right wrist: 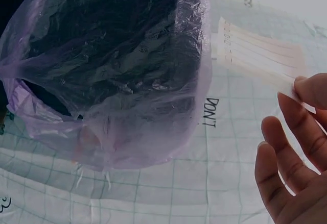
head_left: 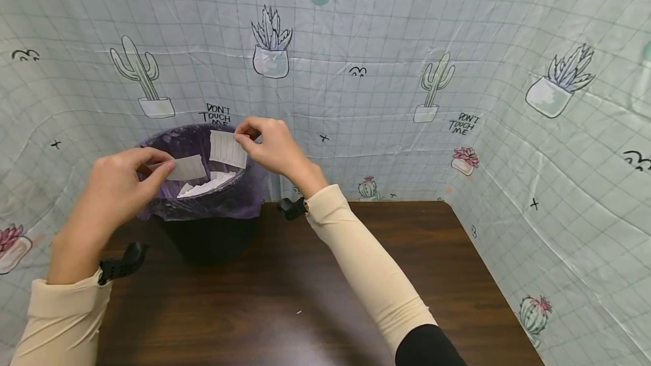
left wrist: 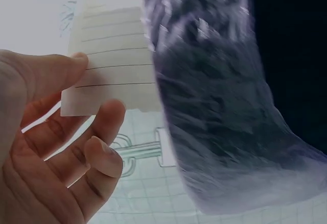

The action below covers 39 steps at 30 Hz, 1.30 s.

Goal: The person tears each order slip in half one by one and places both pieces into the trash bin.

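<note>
Over the mouth of a black trash bin (head_left: 211,239) with a purple plastic liner (head_left: 244,199), each hand pinches a piece of lined paper. My left hand (head_left: 119,182) holds one piece of paper (head_left: 188,168) between thumb and fingers at the bin's left side; in the left wrist view this paper (left wrist: 112,71) shows ruled lines. My right hand (head_left: 272,146) grips the other piece of paper (head_left: 224,148) by its edge near the back right rim; in the right wrist view that paper (right wrist: 260,50) has a row of punched holes. Several white paper scraps (head_left: 205,185) lie inside the bin.
The bin stands at the back left of a dark wooden table (head_left: 356,275). A tiny white scrap (head_left: 299,312) lies on the tabletop. A patterned curtain (head_left: 356,100) with cactus prints hangs behind the bin and along both sides.
</note>
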Each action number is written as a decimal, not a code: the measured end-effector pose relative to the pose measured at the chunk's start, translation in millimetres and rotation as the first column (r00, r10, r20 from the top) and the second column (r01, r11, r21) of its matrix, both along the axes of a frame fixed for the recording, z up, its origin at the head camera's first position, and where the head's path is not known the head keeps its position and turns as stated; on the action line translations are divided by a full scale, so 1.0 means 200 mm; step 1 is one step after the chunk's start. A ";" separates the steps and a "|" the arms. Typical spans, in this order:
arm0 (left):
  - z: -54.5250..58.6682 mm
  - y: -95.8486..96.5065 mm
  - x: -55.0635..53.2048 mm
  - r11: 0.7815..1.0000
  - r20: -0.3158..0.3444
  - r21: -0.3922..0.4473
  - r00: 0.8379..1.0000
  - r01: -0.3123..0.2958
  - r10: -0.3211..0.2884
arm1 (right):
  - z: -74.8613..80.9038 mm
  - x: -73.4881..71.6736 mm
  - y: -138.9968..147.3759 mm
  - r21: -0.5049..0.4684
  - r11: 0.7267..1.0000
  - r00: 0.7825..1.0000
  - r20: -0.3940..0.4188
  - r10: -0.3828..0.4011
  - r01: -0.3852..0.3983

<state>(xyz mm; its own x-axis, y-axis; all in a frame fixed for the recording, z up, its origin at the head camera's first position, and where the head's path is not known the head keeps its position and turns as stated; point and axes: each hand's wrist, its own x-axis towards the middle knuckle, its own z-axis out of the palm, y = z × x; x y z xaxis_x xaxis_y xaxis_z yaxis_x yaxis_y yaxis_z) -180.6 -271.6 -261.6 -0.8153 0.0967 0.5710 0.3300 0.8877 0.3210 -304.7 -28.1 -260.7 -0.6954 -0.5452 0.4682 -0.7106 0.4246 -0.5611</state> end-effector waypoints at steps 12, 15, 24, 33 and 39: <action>-0.06 -0.06 -0.01 1.000 0.063 -0.014 0.998 -0.019 0.020 | -0.04 0.01 -0.06 0.058 0.998 0.998 0.057 0.027 -0.030; -0.07 -0.06 -0.01 1.000 0.067 -0.019 0.998 -0.018 0.019 | -0.05 0.01 -0.06 0.059 0.998 0.999 0.047 0.019 -0.022; -0.07 -0.04 -0.02 0.999 0.067 -0.045 0.998 0.002 0.001 | -0.07 0.04 -0.05 0.025 1.000 0.998 0.053 0.012 -0.014; -0.11 0.13 0.04 0.997 -0.107 -0.025 0.991 0.077 -0.079 | -0.20 0.12 0.07 -0.039 0.999 1.000 0.020 -0.013 0.014; -0.19 0.29 0.12 0.988 -0.172 0.031 0.975 0.150 -0.143 | -0.37 0.21 0.23 -0.076 0.995 0.998 0.039 -0.057 0.060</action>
